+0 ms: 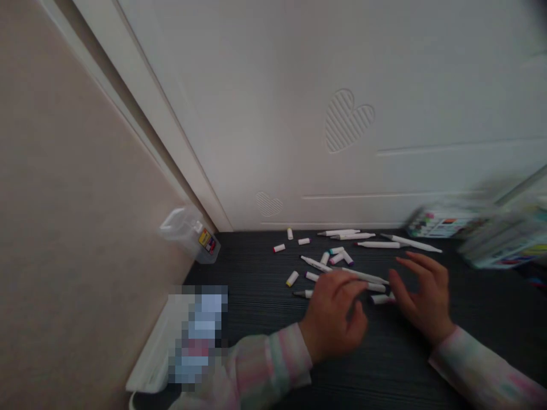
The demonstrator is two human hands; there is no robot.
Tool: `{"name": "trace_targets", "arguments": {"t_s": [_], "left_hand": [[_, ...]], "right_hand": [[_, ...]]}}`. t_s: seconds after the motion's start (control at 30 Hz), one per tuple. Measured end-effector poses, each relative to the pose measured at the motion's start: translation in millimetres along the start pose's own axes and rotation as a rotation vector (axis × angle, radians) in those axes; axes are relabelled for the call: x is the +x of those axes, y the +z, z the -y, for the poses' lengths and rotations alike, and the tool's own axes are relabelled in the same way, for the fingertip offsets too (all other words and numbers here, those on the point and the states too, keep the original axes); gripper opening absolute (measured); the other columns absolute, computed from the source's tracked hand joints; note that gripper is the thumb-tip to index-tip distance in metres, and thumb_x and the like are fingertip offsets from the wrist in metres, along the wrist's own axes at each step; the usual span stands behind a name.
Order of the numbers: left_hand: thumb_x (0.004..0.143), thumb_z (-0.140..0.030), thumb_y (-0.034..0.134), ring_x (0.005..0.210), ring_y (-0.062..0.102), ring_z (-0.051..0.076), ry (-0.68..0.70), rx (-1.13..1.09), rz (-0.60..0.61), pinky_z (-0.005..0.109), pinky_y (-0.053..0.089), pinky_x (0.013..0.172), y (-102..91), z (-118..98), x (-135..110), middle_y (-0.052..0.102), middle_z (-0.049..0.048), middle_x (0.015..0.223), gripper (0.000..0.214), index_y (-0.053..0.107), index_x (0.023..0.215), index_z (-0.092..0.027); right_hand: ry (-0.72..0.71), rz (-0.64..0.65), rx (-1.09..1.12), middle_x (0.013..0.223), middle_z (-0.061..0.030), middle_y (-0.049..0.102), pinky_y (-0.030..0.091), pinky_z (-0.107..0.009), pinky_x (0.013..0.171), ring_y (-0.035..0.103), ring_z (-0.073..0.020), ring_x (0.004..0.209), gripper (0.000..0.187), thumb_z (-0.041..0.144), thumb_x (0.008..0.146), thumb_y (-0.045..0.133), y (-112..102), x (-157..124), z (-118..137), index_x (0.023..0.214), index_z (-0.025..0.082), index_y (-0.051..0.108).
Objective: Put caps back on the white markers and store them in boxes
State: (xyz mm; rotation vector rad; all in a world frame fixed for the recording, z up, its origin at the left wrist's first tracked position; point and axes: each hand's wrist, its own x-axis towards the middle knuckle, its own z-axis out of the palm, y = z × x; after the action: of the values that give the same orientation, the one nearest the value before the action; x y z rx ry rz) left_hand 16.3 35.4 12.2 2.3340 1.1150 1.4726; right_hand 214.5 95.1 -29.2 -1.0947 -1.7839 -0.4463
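Observation:
My left hand (335, 313) is over the markers, fingers curled and thumb apart, with no thing seen between them. A white marker (303, 294) with a grey tip runs under it; its middle is hidden. To the right, my right hand (423, 293) has its fingers spread and holds nothing. Beside its thumb lies a white cap (379, 299). Between the hands is a long white marker (365, 276). Several loose caps, among them one with a yellow end (292, 279) and one with a red end (279, 248), lie beyond my left hand.
Uncapped markers (378, 245) lie along the back of the dark table (256, 319), against a white panel (277, 114). A clear plastic container (192, 236) stands at the left. Blurred marker boxes (504, 236) are at the right. A white object (156, 347) lies beside a pixelated patch.

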Motion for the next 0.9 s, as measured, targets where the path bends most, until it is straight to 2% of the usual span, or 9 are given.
{"name": "trace_targets", "arguments": {"t_s": [0.1, 0.2, 0.3, 0.37, 0.5, 0.63, 0.73, 0.9], "left_hand": [[0.077, -0.017, 0.048, 0.115, 0.043, 0.023, -0.069, 0.365, -0.218, 0.044, 0.036, 0.098, -47.6, 25, 35, 0.052, 0.0143, 0.115, 0.040, 0.043, 0.117, -0.013], [0.076, -0.024, 0.052, 0.120, 0.037, 0.027, -0.295, 0.730, -0.436, 0.046, 0.029, 0.101, -102.2, 47, 59, 0.046, 0.0183, 0.123, 0.045, 0.046, 0.118, -0.008], [0.072, -0.028, 0.056, 0.121, 0.036, 0.031, -0.604, 0.974, -0.528, 0.054, 0.020, 0.102, -143.9, 65, 60, 0.046, 0.0182, 0.125, 0.047, 0.050, 0.115, -0.011], [0.072, -0.031, 0.057, 0.122, 0.036, 0.032, -0.708, 1.052, -0.559, 0.056, 0.017, 0.101, -161.0, 77, 53, 0.046, 0.0159, 0.126, 0.046, 0.052, 0.114, -0.014], [0.069, -0.027, 0.058, 0.114, 0.043, 0.031, -0.769, 1.056, -0.679, 0.047, 0.030, 0.096, -177.2, 102, 38, 0.054, 0.0126, 0.116, 0.038, 0.059, 0.105, -0.015], [0.070, -0.025, 0.056, 0.107, 0.048, 0.030, -0.777, 1.068, -0.676, 0.045, 0.034, 0.093, -181.0, 112, 35, 0.060, 0.0132, 0.105, 0.035, 0.060, 0.103, -0.012], [0.070, -0.025, 0.056, 0.110, 0.046, 0.030, -0.775, 1.076, -0.647, 0.045, 0.033, 0.094, -178.6, 110, 36, 0.057, 0.0138, 0.110, 0.039, 0.059, 0.107, -0.013], [0.069, -0.024, 0.058, 0.119, 0.036, 0.035, -0.775, 1.073, -0.616, 0.053, 0.031, 0.093, -173.6, 110, 33, 0.044, 0.0170, 0.126, 0.047, 0.052, 0.116, -0.015]], "right_hand": [[0.017, -0.005, 0.010, 0.101, -0.0095, 0.054, 0.044, -0.044, 0.078, 0.054, -0.0265, 0.090, 0.026, 0.030, 0.078, 0.054, -1, -1, -3, 0.103, 0.023, 0.051], [0.020, -0.020, 0.008, 0.099, -0.0105, 0.054, 0.044, -0.045, 0.077, 0.053, -0.0274, 0.090, 0.025, 0.030, 0.079, 0.052, -2, 0, -5, 0.103, 0.022, 0.052], [0.023, -0.018, 0.005, 0.098, -0.0106, 0.054, 0.044, -0.045, 0.077, 0.053, -0.0275, 0.091, 0.024, 0.029, 0.080, 0.051, -2, 2, -3, 0.102, 0.022, 0.052], [0.024, -0.020, 0.008, 0.098, -0.0107, 0.054, 0.045, -0.044, 0.076, 0.053, -0.0272, 0.091, 0.023, 0.028, 0.079, 0.052, -1, 4, -1, 0.101, 0.022, 0.053], [0.000, -0.032, 0.014, 0.096, -0.0105, 0.055, 0.047, -0.042, 0.075, 0.054, -0.0259, 0.089, 0.023, 0.023, 0.076, 0.056, 1, 4, 2, 0.099, 0.021, 0.054], [0.010, -0.028, 0.019, 0.094, -0.0101, 0.056, 0.047, -0.040, 0.074, 0.055, -0.0249, 0.087, 0.023, 0.021, 0.075, 0.058, 1, 3, 2, 0.098, 0.020, 0.054], [0.035, -0.019, 0.019, 0.093, -0.0096, 0.056, 0.047, -0.041, 0.075, 0.055, -0.0248, 0.088, 0.022, 0.022, 0.075, 0.057, 0, 3, 2, 0.097, 0.020, 0.054], [0.072, -0.003, 0.020, 0.092, -0.0089, 0.057, 0.047, -0.040, 0.075, 0.056, -0.0240, 0.088, 0.019, 0.023, 0.076, 0.055, 0, 3, 0, 0.094, 0.020, 0.054]]}}
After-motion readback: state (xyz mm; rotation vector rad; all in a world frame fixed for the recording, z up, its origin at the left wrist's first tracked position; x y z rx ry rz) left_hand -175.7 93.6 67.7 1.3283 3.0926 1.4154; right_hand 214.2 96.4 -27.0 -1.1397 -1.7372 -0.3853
